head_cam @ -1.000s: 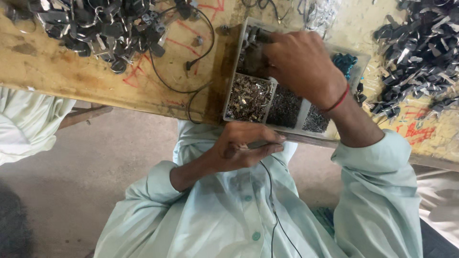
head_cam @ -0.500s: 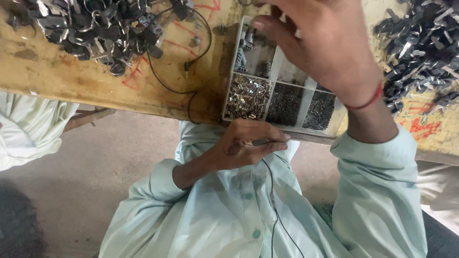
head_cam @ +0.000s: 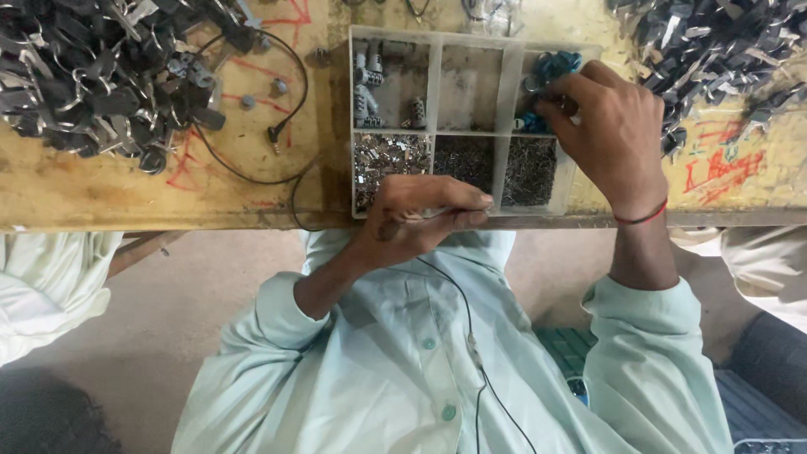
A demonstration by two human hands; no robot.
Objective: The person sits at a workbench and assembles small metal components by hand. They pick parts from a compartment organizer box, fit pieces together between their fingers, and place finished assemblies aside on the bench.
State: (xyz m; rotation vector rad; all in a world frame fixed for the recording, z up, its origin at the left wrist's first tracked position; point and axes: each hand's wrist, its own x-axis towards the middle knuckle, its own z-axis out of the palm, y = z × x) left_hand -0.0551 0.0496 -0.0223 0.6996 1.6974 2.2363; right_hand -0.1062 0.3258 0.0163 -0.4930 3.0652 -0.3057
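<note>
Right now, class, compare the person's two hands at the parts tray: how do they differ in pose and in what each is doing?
The right hand reaches over the clear divided tray, fingertips in the far corner compartment among blue rings; the left hand stays at the tray's near edge by the table edge. The left hand is closed around a thin metal tool; whether the right hand grips anything is hidden. The right wrist bears a red thread; the left wrist is bare. Both emerge from pale green sleeves.
</note>
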